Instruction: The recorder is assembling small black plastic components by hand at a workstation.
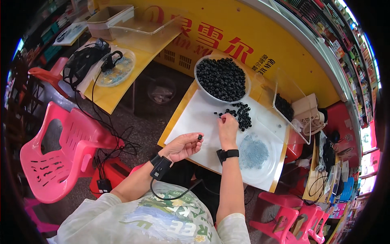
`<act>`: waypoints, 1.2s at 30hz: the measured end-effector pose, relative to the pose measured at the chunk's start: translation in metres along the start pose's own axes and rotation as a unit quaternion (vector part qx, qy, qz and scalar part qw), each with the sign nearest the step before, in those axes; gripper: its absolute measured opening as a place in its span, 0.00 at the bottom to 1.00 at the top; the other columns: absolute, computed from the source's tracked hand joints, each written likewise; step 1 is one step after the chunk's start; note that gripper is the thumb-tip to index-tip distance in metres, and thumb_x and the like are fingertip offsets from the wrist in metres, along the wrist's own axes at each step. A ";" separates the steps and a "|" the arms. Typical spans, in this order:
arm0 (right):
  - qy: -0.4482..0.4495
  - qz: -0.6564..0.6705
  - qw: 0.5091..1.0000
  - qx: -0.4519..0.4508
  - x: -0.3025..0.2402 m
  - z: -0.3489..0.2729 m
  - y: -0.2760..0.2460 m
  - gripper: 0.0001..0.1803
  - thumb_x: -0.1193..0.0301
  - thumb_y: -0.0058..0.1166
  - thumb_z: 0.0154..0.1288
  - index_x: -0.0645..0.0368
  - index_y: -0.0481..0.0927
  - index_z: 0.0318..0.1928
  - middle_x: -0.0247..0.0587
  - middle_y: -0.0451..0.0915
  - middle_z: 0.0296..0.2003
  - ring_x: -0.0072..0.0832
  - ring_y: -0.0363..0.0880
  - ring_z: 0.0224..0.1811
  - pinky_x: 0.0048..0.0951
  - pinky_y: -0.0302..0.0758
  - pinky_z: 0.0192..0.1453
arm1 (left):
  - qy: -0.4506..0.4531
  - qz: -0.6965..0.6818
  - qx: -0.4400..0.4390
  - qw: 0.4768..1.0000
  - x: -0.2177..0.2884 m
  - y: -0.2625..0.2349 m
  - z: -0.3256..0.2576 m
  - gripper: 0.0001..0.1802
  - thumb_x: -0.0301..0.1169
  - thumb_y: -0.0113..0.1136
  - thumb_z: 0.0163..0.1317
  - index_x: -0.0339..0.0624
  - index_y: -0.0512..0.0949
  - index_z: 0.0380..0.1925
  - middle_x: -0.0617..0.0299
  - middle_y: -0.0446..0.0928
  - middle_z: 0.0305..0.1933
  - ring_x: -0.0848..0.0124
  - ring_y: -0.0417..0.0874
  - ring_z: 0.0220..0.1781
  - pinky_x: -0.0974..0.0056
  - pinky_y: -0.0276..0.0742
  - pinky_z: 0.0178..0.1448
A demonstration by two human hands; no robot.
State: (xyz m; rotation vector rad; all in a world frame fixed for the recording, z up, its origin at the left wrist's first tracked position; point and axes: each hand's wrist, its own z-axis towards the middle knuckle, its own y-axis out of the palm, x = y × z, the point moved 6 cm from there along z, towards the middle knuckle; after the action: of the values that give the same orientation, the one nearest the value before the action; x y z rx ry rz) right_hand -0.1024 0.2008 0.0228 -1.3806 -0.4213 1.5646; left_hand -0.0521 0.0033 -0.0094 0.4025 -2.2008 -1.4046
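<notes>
Black piece (200, 137), hollow end up

Hand positions at the table (183, 122).
Left hand (185, 147): black bead (200, 138) held at the fingertips. Right hand (228, 128): fingertips at loose beads (244, 118). Bowl (248, 86): beyond right hand. Blue pieces (254, 151): right of right wrist.

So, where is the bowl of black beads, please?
In the head view, slightly right of centre, the bowl stands far back on the table, beyond the loose beads.
</notes>
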 end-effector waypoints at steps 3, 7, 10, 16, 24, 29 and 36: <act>0.022 0.042 0.999 -0.009 -0.011 -0.005 -0.013 0.07 0.75 0.61 0.58 0.66 0.81 0.36 0.50 0.83 0.31 0.40 0.83 0.33 0.36 0.78 0.39 | 0.007 -0.012 0.004 1.000 0.001 -0.003 -0.003 0.12 0.29 0.59 0.70 0.37 0.77 0.50 0.61 0.80 0.42 0.75 0.81 0.40 0.69 0.83 0.49; 0.165 0.366 0.914 -0.056 -0.022 -0.038 -0.033 0.06 0.76 0.61 0.62 0.66 0.82 0.37 0.39 0.83 0.31 0.23 0.81 0.32 0.24 0.76 0.38 | 0.026 0.005 0.004 1.000 0.004 -0.002 -0.004 0.12 0.29 0.59 0.70 0.38 0.78 0.50 0.62 0.81 0.41 0.76 0.81 0.40 0.70 0.83 0.49; 0.202 0.466 0.860 -0.059 -0.018 -0.071 -0.051 0.09 0.78 0.61 0.63 0.67 0.83 0.43 0.33 0.83 0.35 0.17 0.78 0.34 0.19 0.74 0.41 | 0.021 0.031 0.011 0.999 0.001 0.014 -0.001 0.12 0.29 0.59 0.69 0.38 0.77 0.50 0.62 0.81 0.41 0.75 0.82 0.40 0.70 0.83 0.49; 0.176 0.464 0.868 -0.032 -0.042 -0.101 -0.083 0.12 0.81 0.63 0.62 0.68 0.83 0.47 0.34 0.83 0.37 0.17 0.79 0.36 0.18 0.75 0.43 | 0.014 0.079 0.012 0.997 -0.013 0.034 0.006 0.10 0.28 0.60 0.68 0.38 0.77 0.47 0.61 0.81 0.41 0.74 0.82 0.40 0.70 0.83 0.49; 0.112 0.355 0.928 0.004 -0.051 -0.110 -0.097 0.07 0.80 0.65 0.59 0.66 0.83 0.39 0.37 0.84 0.36 0.20 0.80 0.36 0.20 0.75 0.44 | 0.013 0.106 0.000 0.994 -0.023 0.047 0.006 0.09 0.27 0.62 0.67 0.38 0.78 0.45 0.62 0.82 0.40 0.74 0.83 0.39 0.70 0.84 0.48; 0.049 0.272 0.961 0.014 -0.060 -0.108 -0.103 0.07 0.81 0.66 0.56 0.64 0.84 0.37 0.40 0.84 0.35 0.25 0.81 0.35 0.23 0.75 0.44 | 0.022 0.124 0.004 0.992 -0.023 0.045 0.006 0.09 0.27 0.62 0.67 0.38 0.79 0.45 0.62 0.82 0.41 0.74 0.83 0.40 0.70 0.83 0.49; -0.013 0.217 0.976 0.023 -0.075 -0.108 -0.107 0.08 0.81 0.67 0.54 0.63 0.83 0.35 0.42 0.84 0.34 0.30 0.82 0.35 0.27 0.78 0.41 | 0.036 0.154 0.002 0.987 -0.022 0.044 0.006 0.08 0.27 0.62 0.67 0.39 0.79 0.45 0.63 0.81 0.41 0.75 0.83 0.41 0.69 0.82 0.51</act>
State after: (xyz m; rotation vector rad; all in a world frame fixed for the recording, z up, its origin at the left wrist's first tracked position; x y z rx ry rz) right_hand 0.0315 0.1537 0.1153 -1.4827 -0.0970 1.9324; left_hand -0.0362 0.0372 0.0228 0.1048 -2.1006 -1.2010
